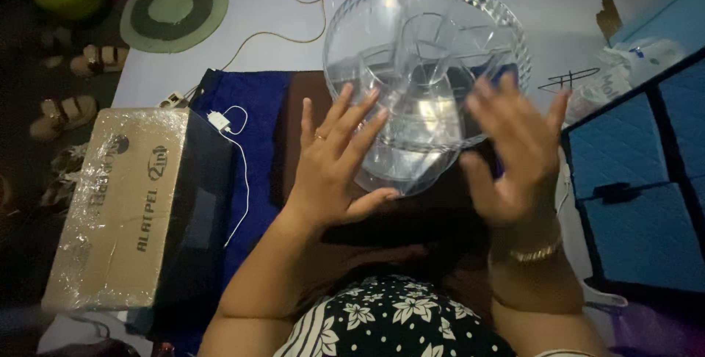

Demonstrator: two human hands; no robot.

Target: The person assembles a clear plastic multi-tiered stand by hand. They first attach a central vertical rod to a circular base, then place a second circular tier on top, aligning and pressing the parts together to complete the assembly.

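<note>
A pale floor (pixel 250 12) spread out under you, with a dark blue cloth (pixel 250 107) laid across it and a round green mat (pixel 174 9) up at eleven o'clock. You held a clear round divided tray (pixel 426 41) tilted up on edge, its open face turned toward you and its faceted rim at twelve o'clock; being round, it showed no long axis. Your left hand (pixel 334 166) pressed against its lower edge at seven o'clock, fingers (pixel 352 118) spread flat on the plastic, thumb under the rim. Your right hand (pixel 514 155) stood at four o'clock, fingers splayed open and blurred; I could not tell whether they touched. A plastic-wrapped cardboard box (pixel 117 203) lay at nine o'clock, sandals (pixel 70 111) beyond it.
</note>
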